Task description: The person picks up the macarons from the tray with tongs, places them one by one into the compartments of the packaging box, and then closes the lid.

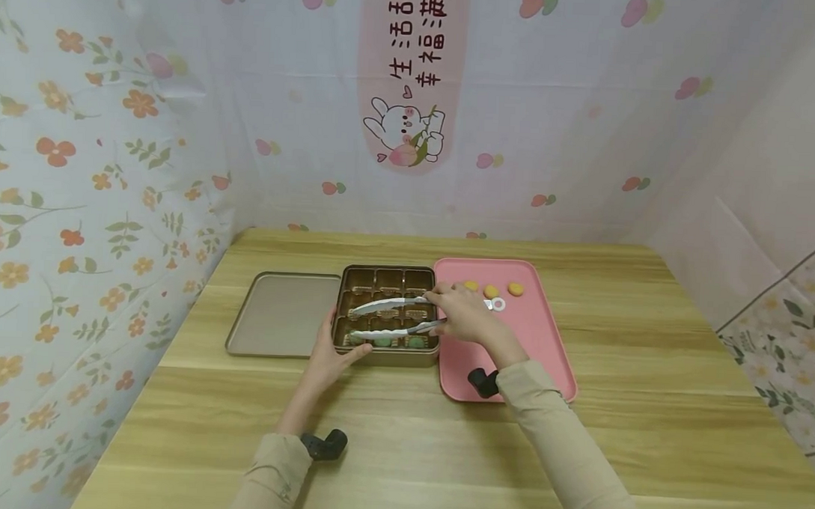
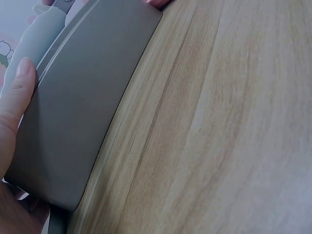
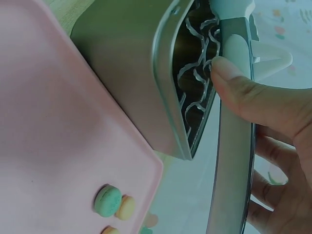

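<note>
My left hand (image 1: 327,356) grips the near left corner of a gold-brown compartment box (image 1: 387,359), thumb along its front rim and fingers at its left side. In my right hand (image 1: 465,310) is a pair of tongs (image 1: 382,306), white-tipped with grey handles, held over the box. The tong arms stand spread apart, with nothing seen between the tips. Green macarons (image 1: 415,343) sit in the near row of compartments; the lower arm overlaps that row. In the right wrist view, my thumb presses on a tong handle (image 3: 233,161) beside the box's clear wavy liner (image 3: 195,73).
Right of the box lies a pink tray (image 1: 525,348) with several yellow macarons (image 1: 515,289) near its far end. A green macaron (image 3: 108,201) shows on it in the right wrist view. To the left, a flat gold lid (image 1: 284,314) lies on the wooden table (image 1: 401,434).
</note>
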Demonstrator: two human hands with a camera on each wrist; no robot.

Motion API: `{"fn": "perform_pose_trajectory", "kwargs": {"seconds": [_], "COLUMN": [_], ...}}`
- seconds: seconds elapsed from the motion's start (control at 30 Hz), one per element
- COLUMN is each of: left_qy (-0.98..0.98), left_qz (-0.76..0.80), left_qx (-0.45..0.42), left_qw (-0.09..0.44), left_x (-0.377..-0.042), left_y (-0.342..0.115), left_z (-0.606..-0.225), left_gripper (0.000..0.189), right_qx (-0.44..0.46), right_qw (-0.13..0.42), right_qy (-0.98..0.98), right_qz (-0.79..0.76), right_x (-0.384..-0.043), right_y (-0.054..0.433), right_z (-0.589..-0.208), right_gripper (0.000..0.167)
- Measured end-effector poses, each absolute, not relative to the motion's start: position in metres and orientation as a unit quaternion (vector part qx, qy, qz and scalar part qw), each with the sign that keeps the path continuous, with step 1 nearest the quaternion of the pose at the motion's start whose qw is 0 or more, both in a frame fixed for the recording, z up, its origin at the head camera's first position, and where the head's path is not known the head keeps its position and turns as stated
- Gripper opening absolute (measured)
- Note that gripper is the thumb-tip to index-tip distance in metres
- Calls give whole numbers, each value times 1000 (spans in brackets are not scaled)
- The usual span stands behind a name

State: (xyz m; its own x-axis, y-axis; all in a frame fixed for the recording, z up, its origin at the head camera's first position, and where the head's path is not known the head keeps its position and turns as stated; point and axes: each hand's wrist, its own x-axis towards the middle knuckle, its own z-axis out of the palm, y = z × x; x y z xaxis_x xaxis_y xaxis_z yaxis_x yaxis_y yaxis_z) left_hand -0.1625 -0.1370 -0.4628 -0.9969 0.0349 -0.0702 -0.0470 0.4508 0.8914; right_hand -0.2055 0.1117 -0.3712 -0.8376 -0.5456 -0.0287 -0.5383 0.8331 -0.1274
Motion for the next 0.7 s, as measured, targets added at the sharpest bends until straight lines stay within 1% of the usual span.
{"fn": "perform_pose_trajectory", "kwargs": {"seconds": [0.17, 0.3, 0.47, 0.7], "left_qy": [849, 848, 849, 849], "left_qz": [526, 528, 527, 527], "left_qx": [-3, -2, 3, 6], "left_qw": [40, 40, 41, 41], "left_x": [-162, -162, -163, -162], "left_y": [-139, -139, -140, -139], "left_z": [-464, -464, -463, -463], "left_gripper": [106, 106, 106, 105], "right_qx": [-273, -249, -218, -161], "right_qw": [35, 28, 3, 9], "right_qy": [958, 960, 964, 966], "right_qz": [-85, -121, -150, -201], "right_x": [-204, -204, -204, -204], "right_y": [115, 126, 152, 195], "right_z": [-373, -376, -379, -387], "right_gripper": [65, 64, 64, 67]}}
